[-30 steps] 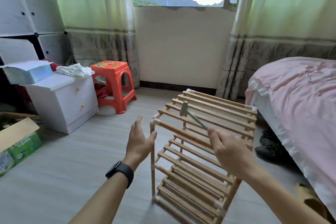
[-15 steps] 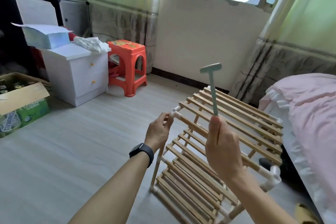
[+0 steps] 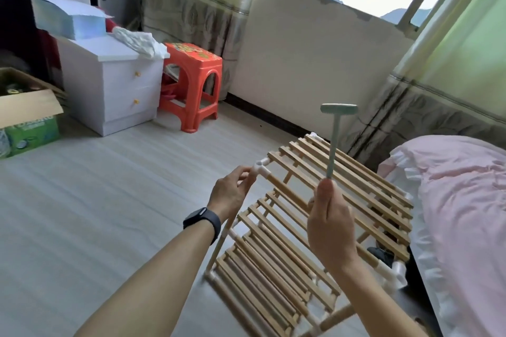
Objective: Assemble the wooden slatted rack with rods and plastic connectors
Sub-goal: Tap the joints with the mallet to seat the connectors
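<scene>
Three slatted shelves are already joined up in the rack (image 3: 377, 200), standing on the floor (image 3: 109, 213) close beside the bed (image 3: 465, 200), so most of the build looks done. Left hand (image 3: 230, 194) pinches the white connector (image 3: 261, 169) at the rack's near top corner; right hand (image 3: 330, 230) grips the little green hammer (image 3: 334, 145), head raised high. My guess: only tapping the joints tight remains

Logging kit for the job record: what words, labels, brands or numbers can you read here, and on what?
Green carton: white lettering, too blurred to read.
Orange stool: coloured print on the seat, no legible words.
Wooden rack, plastic connector, mallet: no markings seen.
</scene>
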The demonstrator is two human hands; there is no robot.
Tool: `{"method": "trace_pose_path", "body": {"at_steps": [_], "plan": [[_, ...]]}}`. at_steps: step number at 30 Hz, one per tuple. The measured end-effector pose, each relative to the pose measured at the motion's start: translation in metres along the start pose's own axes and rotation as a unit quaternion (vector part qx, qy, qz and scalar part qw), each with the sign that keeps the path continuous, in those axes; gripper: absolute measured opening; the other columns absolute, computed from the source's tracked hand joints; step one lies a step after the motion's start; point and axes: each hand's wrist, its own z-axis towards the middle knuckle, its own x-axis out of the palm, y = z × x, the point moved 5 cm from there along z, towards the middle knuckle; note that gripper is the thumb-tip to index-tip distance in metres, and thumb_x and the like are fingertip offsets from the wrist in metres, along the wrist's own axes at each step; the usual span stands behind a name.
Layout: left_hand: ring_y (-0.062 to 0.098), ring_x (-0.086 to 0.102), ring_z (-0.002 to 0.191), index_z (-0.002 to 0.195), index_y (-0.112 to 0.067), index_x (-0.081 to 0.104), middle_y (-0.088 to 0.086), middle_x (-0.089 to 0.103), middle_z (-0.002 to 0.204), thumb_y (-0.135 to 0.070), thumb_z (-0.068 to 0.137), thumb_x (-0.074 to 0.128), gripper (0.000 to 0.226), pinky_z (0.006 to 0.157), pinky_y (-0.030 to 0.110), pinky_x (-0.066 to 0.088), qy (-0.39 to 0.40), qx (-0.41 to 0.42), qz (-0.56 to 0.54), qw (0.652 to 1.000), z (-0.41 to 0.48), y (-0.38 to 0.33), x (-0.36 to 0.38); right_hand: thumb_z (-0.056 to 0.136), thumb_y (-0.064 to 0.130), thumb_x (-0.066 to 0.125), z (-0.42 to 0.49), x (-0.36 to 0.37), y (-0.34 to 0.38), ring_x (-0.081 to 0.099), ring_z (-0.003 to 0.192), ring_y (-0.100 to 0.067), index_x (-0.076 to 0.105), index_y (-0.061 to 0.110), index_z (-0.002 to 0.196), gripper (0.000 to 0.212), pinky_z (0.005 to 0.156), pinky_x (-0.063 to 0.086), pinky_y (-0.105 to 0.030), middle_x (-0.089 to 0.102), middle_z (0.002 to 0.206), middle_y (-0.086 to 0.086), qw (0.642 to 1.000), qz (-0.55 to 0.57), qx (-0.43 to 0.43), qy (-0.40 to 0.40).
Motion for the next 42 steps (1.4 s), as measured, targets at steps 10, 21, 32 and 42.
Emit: {"method": "trace_pose_path", "body": {"at_steps": [10, 21, 32, 42], "plan": [[0.016, 0.060, 0.096, 0.124, -0.034, 0.060, 0.000, 0.069, 0.116, -0.064, 0.100, 0.034, 0.047, 0.063, 0.022, 0.047, -0.008, 0.003, 0.015, 1.000, -0.005, 0.003, 0.003, 0.107, 0.041, 0.027, -0.006, 0.008, -0.005, 0.037, 0.041, -0.004, 0.052, 0.021, 0.082, 0.041, 0.042, 0.032, -0.018, 0.047, 0.055, 0.006, 0.992, -0.092, 0.060, 0.058], [0.020, 0.064, 0.095, 0.129, -0.038, 0.056, 0.000, 0.069, 0.117, -0.067, 0.099, 0.031, 0.050, 0.067, 0.029, 0.055, -0.003, 0.000, 0.020, 1.000, -0.003, 0.006, 0.007, 0.108, 0.035, 0.030, 0.020, -0.017, 0.039, 0.035, 0.032, -0.003, 0.051, 0.015, 0.076, 0.043, 0.034, 0.028, -0.015, 0.041, 0.050, 0.005, 0.998, -0.052, -0.013, -0.011], [0.018, 0.062, 0.093, 0.128, -0.039, 0.057, 0.000, 0.070, 0.118, -0.066, 0.099, 0.031, 0.047, 0.066, 0.028, 0.050, -0.006, -0.003, 0.032, 0.999, -0.003, 0.009, 0.008, 0.109, 0.034, 0.028, 0.019, 0.026, 0.001, 0.029, 0.041, -0.004, 0.053, 0.010, 0.088, 0.040, 0.042, 0.028, -0.021, 0.036, 0.054, 0.008, 0.997, -0.013, 0.076, 0.011], [0.014, 0.058, 0.091, 0.128, -0.037, 0.057, 0.001, 0.070, 0.121, -0.065, 0.099, 0.033, 0.047, 0.066, 0.028, 0.047, -0.009, -0.007, 0.025, 1.000, -0.002, 0.009, 0.006, 0.106, 0.043, 0.025, 0.016, 0.025, 0.011, 0.038, 0.038, -0.004, 0.046, 0.019, 0.082, 0.040, 0.036, 0.033, -0.018, 0.046, 0.052, 0.006, 0.998, -0.041, 0.029, -0.028]]}}
